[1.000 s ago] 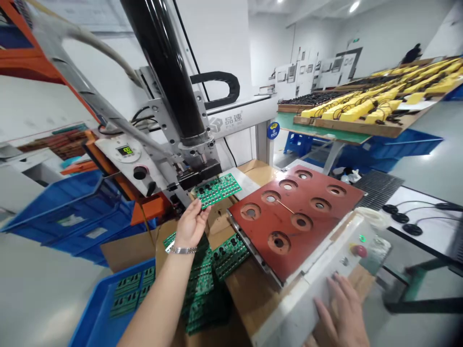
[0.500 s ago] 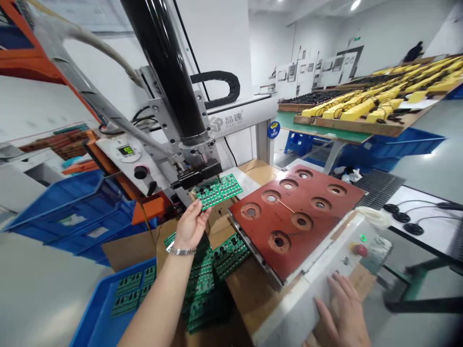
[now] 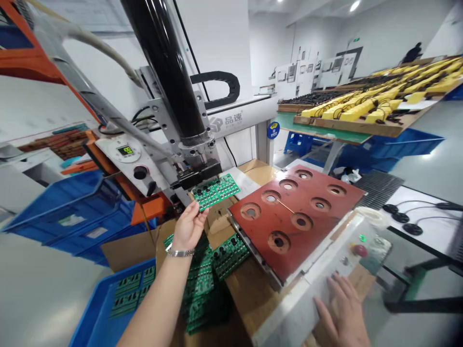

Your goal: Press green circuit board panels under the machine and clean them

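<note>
Fingers [image 3: 196, 208] of the left hand [image 3: 188, 226] pinch the near edge of a green rectangular circuit board panel [image 3: 216, 191] with small black parts, held under the black machine head [image 3: 197, 174]. Right hand [image 3: 342, 313] lies flat, fingers spread, on the white control box [image 3: 318, 284]. Far behind, the white gantry beam [image 3: 238, 115] reads "品速".

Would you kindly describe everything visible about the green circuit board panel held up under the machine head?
The green circuit board panel is a thin flat rectangle, scored into rows of small boards with black components and white markings. It lies roughly level, tilted slightly, beneath the black machine head. The left hand grips its near corner with its fingertips.
</note>
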{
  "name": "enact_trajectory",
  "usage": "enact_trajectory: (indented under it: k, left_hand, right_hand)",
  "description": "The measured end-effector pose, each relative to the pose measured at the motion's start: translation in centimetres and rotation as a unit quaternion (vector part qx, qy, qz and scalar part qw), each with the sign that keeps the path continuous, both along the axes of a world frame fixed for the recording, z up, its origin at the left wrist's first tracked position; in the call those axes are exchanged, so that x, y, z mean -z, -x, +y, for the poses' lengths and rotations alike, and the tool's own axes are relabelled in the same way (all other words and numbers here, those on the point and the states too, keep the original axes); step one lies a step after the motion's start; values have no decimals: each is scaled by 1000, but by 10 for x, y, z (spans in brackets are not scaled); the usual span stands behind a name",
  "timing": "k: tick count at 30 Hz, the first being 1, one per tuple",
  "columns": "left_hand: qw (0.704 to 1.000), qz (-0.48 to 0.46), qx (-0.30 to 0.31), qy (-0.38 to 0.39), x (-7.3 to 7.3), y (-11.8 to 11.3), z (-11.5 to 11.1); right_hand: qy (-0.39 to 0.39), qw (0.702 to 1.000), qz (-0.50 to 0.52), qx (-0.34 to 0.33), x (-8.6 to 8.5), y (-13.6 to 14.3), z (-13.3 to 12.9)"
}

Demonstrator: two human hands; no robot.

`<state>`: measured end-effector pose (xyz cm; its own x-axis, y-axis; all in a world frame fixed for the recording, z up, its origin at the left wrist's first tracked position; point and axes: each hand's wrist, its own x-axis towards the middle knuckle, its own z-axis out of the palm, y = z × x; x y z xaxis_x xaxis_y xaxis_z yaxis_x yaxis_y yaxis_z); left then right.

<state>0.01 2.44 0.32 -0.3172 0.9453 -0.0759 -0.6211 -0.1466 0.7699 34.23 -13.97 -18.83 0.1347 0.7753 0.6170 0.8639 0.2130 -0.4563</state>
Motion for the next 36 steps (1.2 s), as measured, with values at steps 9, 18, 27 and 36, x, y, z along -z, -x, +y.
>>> enact_trajectory:
  k: [9, 18, 27, 36]
  left_hand:
    - [1000, -9, 7, -8, -7, -7, 3]
    - [1000, -19, -12, 3, -5, -4, 4]
    - [999, -28, -20, 3, -9, -4, 6]
    - [1000, -15, -11, 7, -11, -6, 8]
  right_hand:
    - [-5, 1000, 9, 12, -3, 3, -2]
    - [-2, 1000, 7, 10, 1, 3, -1]
    - [-10, 1000, -8, 4, -6, 3, -1]
    - [-12, 1000, -13, 4, -3, 1, 1]
